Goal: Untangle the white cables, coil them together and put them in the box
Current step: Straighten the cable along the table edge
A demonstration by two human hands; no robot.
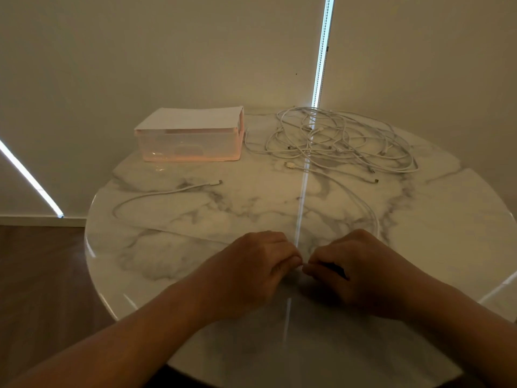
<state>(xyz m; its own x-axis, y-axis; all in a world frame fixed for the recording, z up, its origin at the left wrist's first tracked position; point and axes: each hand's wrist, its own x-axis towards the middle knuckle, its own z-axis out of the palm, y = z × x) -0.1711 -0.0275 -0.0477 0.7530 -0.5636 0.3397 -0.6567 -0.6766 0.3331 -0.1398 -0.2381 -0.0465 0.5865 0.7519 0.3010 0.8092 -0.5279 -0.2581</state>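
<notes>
**Both grips pinch one white cable at the near edge of the worktop**

The left grip (251, 270) and the right grip (361, 271) sit knuckles-up, close together, above the near part of the round marble worktop (173, 247). Both are clenched, with curled fingertips almost touching. A short bit of white cable shows between them, pinched by each.

This drawn-out cable (372, 217) runs from under the right grip away from the person. It curves up and leftward across the marble to the tangle of white cables (340, 149).

The tangle lies at the far right of the worktop as a loose heap of overlapping loops, wider left to right than front to back. Several connector ends poke out on its near side. One plug (289, 165) lies just off the heap's near-left edge.

A separate single cable (167, 191) lies well apart on the left. Its long axis runs roughly left to right. Its connector end points right and slightly away, and the other end hooks round toward the near-left rim.

The box (193, 148) stands at the far left, just beside the tangle, with its long side facing the person. It is translucent and pinkish. A white sheet (190, 119) lies flat on top of it. No cable can be made out inside.
</notes>
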